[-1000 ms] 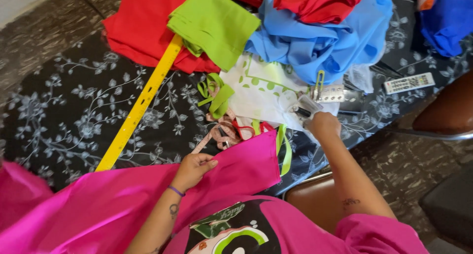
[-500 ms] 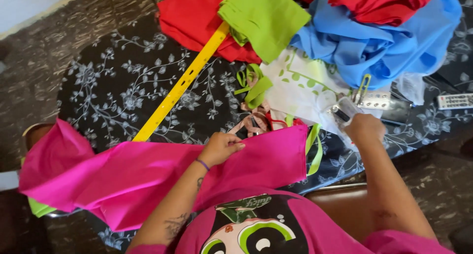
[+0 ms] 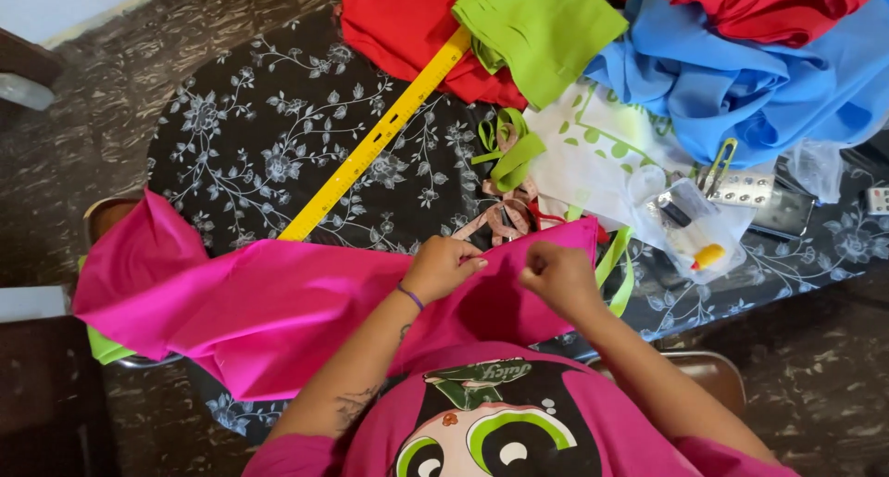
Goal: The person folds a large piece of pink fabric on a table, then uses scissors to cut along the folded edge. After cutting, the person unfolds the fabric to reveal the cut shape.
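A long piece of bright pink fabric (image 3: pixel 259 301) lies across the near edge of the table and hangs off to the left. My left hand (image 3: pixel 440 266) pinches its upper edge near the middle. A few centimetres to the right, my right hand (image 3: pixel 556 273) grips the same edge with closed fingers. Just beyond the hands lie a pink measuring tape (image 3: pixel 505 210) and a green ribbon (image 3: pixel 514 153).
A yellow ruler (image 3: pixel 375 144) runs diagonally over the black floral tablecloth (image 3: pixel 259 153). Red (image 3: pixel 407 23), green (image 3: pixel 537 23) and blue (image 3: pixel 741 79) fabrics are piled at the far side. A clear bag with small items (image 3: pixel 690 222) and a white patterned bag (image 3: pixel 593 153) lie to the right.
My right hand left the small items at the right and came onto the pink fabric's edge beside my left hand. The view shifted left.
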